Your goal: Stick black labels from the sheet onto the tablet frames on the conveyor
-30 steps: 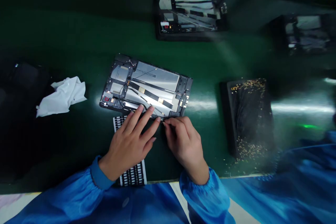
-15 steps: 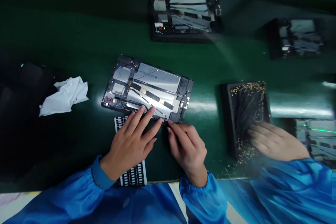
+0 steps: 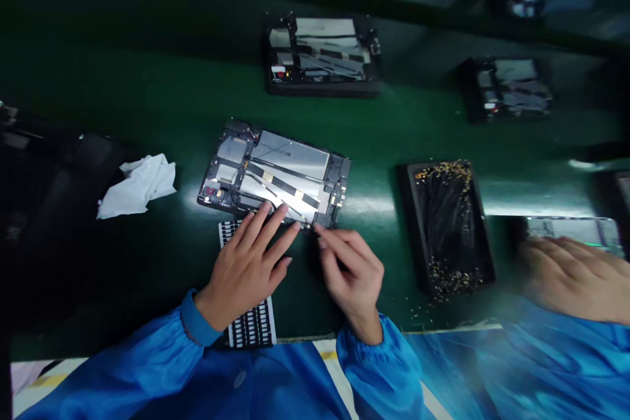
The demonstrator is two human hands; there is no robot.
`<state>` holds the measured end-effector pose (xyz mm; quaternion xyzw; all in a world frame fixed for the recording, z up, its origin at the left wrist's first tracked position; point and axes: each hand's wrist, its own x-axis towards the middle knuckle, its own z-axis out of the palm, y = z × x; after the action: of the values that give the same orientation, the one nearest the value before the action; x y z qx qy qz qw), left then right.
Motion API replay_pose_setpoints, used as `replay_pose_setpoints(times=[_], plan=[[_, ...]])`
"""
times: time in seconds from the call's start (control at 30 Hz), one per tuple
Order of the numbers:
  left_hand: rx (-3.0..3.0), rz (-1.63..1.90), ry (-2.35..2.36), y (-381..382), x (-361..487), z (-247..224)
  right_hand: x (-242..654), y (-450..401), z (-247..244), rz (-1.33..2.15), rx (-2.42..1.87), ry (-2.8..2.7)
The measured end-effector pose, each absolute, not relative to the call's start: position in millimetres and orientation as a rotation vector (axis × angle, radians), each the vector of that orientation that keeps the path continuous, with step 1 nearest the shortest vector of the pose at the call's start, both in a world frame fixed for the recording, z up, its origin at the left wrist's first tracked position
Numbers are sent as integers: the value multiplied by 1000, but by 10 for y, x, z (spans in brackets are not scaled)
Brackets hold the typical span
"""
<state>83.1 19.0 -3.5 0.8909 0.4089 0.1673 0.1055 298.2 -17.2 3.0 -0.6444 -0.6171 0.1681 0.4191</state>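
An opened tablet (image 3: pixel 290 152) lies face down on the green bench, showing silver panels, black tape strips and thin cables. My left hand (image 3: pixel 246 269) lies flat with its fingers apart, the fingertips on the tablet's lower edge. My right hand (image 3: pixel 350 275) is beside it, with thumb and forefinger close together at that edge. Whether they pinch something tiny is hidden. Under my left palm lies a black sheet of small white-marked pads (image 3: pixel 251 327), partly covered by that hand.
A crumpled white cloth (image 3: pixel 138 187) lies left of the tablet, beside a dark object (image 3: pixel 59 177). Two more opened tablets (image 3: pixel 322 56) stand further along the bench. A black tray (image 3: pixel 447 226) holds gold flecks. At right, a co-worker's hand (image 3: pixel 571 279) lies near another tablet (image 3: pixel 566 231).
The view has shifted, so the bench items sit lower and further left. My right fingers have eased slightly off the tablet's edge. A co-worker's hand has moved off the black tray towards the right.
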Motion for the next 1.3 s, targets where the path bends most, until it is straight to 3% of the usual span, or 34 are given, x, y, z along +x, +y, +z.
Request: replay_pose_setpoints(times=[0.13,0.27,0.5,0.77,1.07,1.2,1.3], plan=[[2558,579,1516,147,767,-86,3153,-78,155,649,-1903,-815],[2483,536,1729,127,748,-125,3316,199,310,1087,-1769,-485],[2474,628,1767,93,713,-132,2991,513,442,1330,-1653,-617],[2554,643,1691,13,635,-253,2716,827,573,1112,-1516,-491],[2421,586,1645,86,601,-180,717,2752,581,1234,-1419,-649],[2327,679,1567,118,617,-305,129,3024,511,1383,-1525,-840],[2319,672,1613,128,638,-353,204,3058,500,1479,-1630,-1039]])
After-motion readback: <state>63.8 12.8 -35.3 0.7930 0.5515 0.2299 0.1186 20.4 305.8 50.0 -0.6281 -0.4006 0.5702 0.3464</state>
